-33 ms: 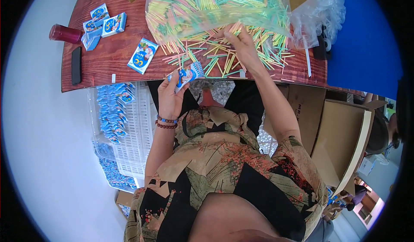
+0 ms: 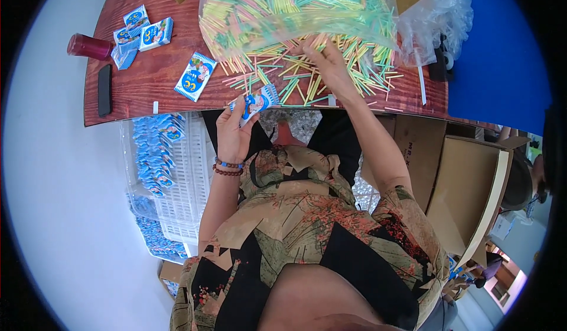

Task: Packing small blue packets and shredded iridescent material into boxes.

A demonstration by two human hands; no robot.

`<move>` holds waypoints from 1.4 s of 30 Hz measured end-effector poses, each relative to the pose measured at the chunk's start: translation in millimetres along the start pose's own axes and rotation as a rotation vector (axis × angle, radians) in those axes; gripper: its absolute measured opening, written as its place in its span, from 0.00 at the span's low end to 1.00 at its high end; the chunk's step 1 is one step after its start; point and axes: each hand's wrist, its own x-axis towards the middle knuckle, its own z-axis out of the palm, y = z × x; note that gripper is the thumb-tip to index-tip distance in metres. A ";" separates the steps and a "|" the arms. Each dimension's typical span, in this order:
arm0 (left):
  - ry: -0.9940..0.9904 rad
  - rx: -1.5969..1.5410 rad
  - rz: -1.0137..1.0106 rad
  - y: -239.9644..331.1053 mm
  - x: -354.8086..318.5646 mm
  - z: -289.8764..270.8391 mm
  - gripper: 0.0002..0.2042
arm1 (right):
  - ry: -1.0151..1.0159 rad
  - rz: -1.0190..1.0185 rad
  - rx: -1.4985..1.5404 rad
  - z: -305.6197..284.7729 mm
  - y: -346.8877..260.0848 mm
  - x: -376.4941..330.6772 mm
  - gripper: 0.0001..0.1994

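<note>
My left hand (image 2: 232,131) pinches a small blue-and-white sealed snack packet (image 2: 258,103) at the table's near edge. My right hand (image 2: 332,70) reaches into a heap of thin pastel sticks (image 2: 298,83) that look like short straws, coloured pink, yellow and green. Its thumb and fingers close around a few of them, though the fingertips are partly hidden. Behind it lies a large clear plastic bag (image 2: 295,12) full of the same sticks, its mouth toward me. To the left of the heap, a single packet (image 2: 195,77) rests flat on the table.
Several packets (image 2: 156,33) lie at the left beside a dark red cup (image 2: 90,46) and a black bar (image 2: 105,90). Crumpled clear plastic (image 2: 437,21) sits at the right. Below the table stand a white crate (image 2: 183,204) with packets and an open cardboard box (image 2: 466,192).
My right hand has shifted slightly down among the sticks, its fingers a little more bent. My left hand and its packet stay in place.
</note>
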 end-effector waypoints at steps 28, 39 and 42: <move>-0.123 -0.095 0.027 0.7 6.9 -0.3 0.09 | 0.146 0.011 0.038 17.4 -22.3 -8.4 0.08; -0.247 -0.172 0.136 -13.0 22.0 45.4 0.11 | 0.288 -0.170 0.912 59.2 -69.3 -10.1 0.09; -0.255 -0.173 0.153 -13.1 17.7 49.3 0.11 | 0.282 -0.218 0.879 68.4 -71.7 -9.3 0.08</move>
